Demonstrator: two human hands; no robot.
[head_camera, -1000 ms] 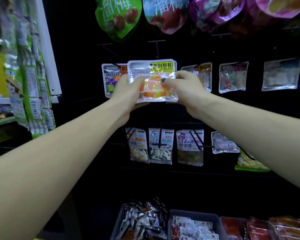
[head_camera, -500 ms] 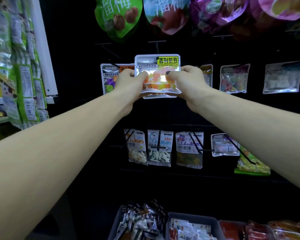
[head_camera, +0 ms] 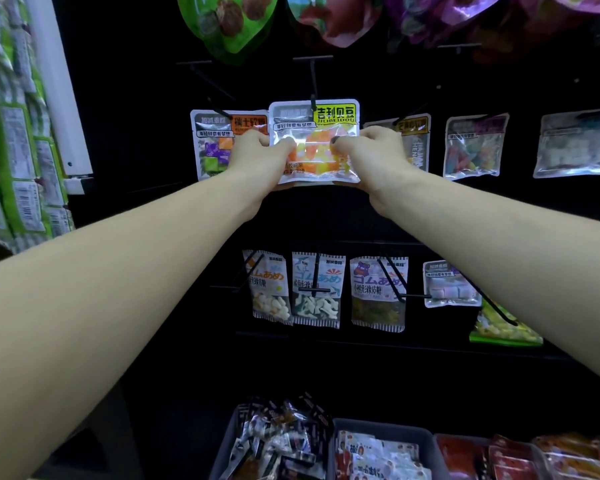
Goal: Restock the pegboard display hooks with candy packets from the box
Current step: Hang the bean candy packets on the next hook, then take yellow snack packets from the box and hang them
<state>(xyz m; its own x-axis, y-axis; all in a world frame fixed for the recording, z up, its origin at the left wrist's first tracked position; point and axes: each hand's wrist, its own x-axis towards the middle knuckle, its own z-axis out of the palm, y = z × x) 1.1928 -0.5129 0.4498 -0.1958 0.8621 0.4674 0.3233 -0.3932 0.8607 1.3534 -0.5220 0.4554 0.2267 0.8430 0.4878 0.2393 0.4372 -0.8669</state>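
A clear candy packet (head_camera: 314, 133) with orange and yellow sweets and a yellow label is held up flat against the black pegboard. My left hand (head_camera: 257, 157) pinches its left side and my right hand (head_camera: 374, 157) pinches its right side. A black hook (head_camera: 313, 84) comes down to the packet's top edge at the hang hole; whether it passes through cannot be told. A packet with purple and green sweets (head_camera: 215, 143) hangs just left of it, partly behind my left hand.
More packets hang to the right (head_camera: 473, 147) and in a lower row (head_camera: 317, 289). Large pouches (head_camera: 229, 22) hang above. Grey boxes (head_camera: 381, 427) of packets stand below. Green packet strips (head_camera: 18, 140) hang at the left.
Both hands have carried the packet up and towards the pegboard, until its top edge meets the hook. The view has moved closer to the display.
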